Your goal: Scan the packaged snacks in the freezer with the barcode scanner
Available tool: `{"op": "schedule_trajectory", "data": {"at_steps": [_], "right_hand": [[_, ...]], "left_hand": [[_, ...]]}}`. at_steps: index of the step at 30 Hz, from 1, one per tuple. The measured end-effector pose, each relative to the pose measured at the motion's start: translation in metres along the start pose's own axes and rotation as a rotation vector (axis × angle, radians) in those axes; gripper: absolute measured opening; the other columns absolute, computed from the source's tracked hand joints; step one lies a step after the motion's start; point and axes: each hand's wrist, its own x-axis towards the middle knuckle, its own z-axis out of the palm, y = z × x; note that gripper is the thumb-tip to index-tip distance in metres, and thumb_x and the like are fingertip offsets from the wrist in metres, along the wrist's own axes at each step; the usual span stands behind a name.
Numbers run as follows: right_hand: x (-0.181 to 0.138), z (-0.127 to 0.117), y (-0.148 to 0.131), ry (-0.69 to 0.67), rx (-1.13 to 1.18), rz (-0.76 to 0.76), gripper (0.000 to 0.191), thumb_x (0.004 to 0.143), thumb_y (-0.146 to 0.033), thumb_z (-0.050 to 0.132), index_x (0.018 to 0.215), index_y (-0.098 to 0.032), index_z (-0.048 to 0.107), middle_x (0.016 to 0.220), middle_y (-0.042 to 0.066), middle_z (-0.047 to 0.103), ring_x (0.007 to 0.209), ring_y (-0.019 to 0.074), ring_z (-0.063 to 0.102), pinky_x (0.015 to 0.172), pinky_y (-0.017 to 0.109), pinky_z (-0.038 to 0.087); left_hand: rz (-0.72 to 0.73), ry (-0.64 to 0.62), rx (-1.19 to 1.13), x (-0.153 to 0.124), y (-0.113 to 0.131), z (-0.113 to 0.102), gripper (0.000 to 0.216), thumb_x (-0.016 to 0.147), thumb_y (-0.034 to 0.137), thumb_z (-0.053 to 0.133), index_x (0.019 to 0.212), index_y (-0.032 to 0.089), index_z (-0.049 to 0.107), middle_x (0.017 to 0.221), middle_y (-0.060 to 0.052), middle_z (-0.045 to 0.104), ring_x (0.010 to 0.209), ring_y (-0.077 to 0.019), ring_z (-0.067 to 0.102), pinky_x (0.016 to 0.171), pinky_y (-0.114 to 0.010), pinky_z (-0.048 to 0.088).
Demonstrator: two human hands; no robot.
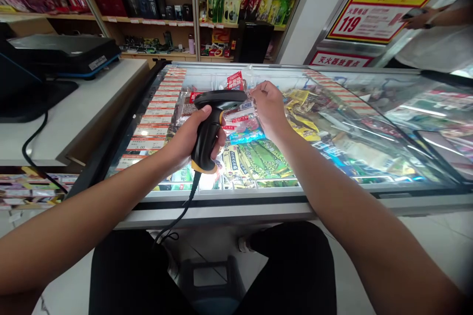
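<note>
Black barcode scanner (212, 123), gripped tight in the left hand (190, 140), points at a clear red-labelled packet (236, 80) pinched by the right hand (269, 108) above the freezer's glass lid (369, 133); whether the label has registered cannot be told.

Outstretched: left hand (190, 140) fisted, right hand (269, 108) pinching.

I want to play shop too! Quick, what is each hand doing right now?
Left hand: closed around the black barcode scanner.
Right hand: fingers pinched on the clear packet with a red label.
</note>
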Motion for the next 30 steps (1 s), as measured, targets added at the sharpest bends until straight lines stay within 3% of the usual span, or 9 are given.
{"op": "schedule_trajectory", "data": {"at_steps": [7, 18, 25, 30], "right_hand": [[0.005, 0.000, 0.013, 0.001, 0.107, -0.100, 0.016, 0.085, -0.019, 0.062, 0.077, -0.023, 0.049, 0.065, -0.003, 0.045, 0.058, 0.0122, 0.041, 0.055, 0.028, 0.029], [0.001, 0.000, 0.001, 0.017, 0.083, -0.076, 0.018, 0.086, -0.015, 0.059, 0.075, -0.023, 0.047, 0.064, -0.004, 0.043, 0.058, 0.0110, 0.038, 0.055, 0.028, 0.028], [0.003, 0.001, 0.005, 0.021, 0.040, -0.087, 0.018, 0.089, -0.022, 0.060, 0.076, -0.023, 0.048, 0.061, -0.006, 0.038, 0.054, 0.0099, 0.033, 0.054, 0.027, 0.026], [0.019, -0.019, -0.001, 0.107, -0.075, 0.054, 0.016, 0.087, -0.021, 0.057, 0.076, -0.023, 0.046, 0.064, -0.004, 0.043, 0.054, 0.0106, 0.042, 0.054, 0.027, 0.035]], "left_hand": [[-0.033, -0.011, -0.016, -0.002, 0.000, 0.002, 0.042, 0.094, 0.059, 0.046, 0.091, 0.018, 0.055, 0.064, -0.001, 0.065, 0.040, -0.0111, 0.054, 0.043, -0.024, 0.043], [-0.030, 0.033, -0.009, -0.003, 0.004, 0.001, 0.041, 0.093, 0.058, 0.046, 0.089, 0.018, 0.057, 0.063, -0.001, 0.064, 0.039, -0.0115, 0.053, 0.043, -0.025, 0.043], [-0.048, 0.023, -0.018, -0.003, 0.004, 0.003, 0.042, 0.092, 0.059, 0.048, 0.090, 0.019, 0.057, 0.062, -0.001, 0.062, 0.039, -0.0116, 0.053, 0.043, -0.025, 0.044], [-0.024, 0.101, -0.007, -0.001, 0.005, -0.002, 0.040, 0.093, 0.056, 0.048, 0.093, 0.018, 0.058, 0.061, -0.001, 0.063, 0.039, -0.0126, 0.055, 0.042, -0.025, 0.044]]}}
